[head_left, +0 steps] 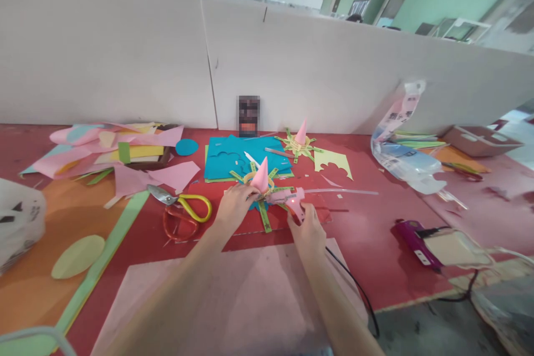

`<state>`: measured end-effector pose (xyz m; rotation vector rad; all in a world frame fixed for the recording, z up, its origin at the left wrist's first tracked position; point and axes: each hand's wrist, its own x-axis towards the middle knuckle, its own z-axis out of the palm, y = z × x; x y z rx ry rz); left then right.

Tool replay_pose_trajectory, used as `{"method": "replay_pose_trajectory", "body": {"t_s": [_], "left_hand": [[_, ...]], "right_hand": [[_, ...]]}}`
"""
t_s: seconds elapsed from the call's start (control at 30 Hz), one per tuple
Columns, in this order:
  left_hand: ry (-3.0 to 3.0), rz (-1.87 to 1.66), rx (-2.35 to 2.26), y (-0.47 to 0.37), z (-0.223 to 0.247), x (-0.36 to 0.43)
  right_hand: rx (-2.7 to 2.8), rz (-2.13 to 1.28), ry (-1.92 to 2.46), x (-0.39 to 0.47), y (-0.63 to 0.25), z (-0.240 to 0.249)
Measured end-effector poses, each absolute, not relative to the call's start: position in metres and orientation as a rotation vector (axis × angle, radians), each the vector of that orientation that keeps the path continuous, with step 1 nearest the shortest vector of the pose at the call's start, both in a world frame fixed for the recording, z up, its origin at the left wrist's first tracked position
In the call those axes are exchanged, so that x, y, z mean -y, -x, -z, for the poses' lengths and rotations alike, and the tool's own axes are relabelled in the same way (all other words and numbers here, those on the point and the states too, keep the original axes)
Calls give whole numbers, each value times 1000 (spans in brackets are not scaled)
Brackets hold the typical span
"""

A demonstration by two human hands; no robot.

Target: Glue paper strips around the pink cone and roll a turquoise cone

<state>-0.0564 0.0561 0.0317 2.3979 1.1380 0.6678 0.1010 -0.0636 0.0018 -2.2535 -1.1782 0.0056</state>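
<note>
In the middle of the red table my right hand (pixel 307 227) is wrapped round the handle of a pink hot glue gun (pixel 287 198). A clear glue stick (pixel 342 192) sticks out of its back, and the nozzle points left. My left hand (pixel 237 203) is closed at the base of a paper craft with a pink cone (pixel 261 177) and green paper strips (pixel 264 216) spreading outward. The nozzle is close to that base; whether it touches I cannot tell. A similar paper piece with a pink cone (pixel 301 134) stands farther back.
Blue paper sheets (pixel 221 158) lie behind the craft. Scissors (pixel 187 206) with yellow and red handles rest at left, near paper scraps (pixel 146 139). At right are a plastic bag (pixel 406 158), a purple power strip (pixel 417 242) and a black cord (pixel 354 281). A white partition (pixel 292 67) closes the back.
</note>
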Motion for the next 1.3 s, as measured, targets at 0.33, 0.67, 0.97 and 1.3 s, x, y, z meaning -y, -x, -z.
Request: {"method": "replay_pose_trajectory", "body": {"t_s": [0.33, 0.67, 0.97, 1.3], "left_hand": [[-2417, -636, -1123, 56, -33, -57], [-2421, -632, -1131, 56, -33, -57], [-2423, -641, -1117, 56, -33, -57], [-2449, -634, -1110, 56, -30, -58]], "right_hand": [[1184, 23, 2232, 63, -103, 1], [1159, 65, 2260, 64, -104, 2], [1124, 85, 2270, 66, -104, 0], [1092, 37, 2286, 67, -104, -4]]}}
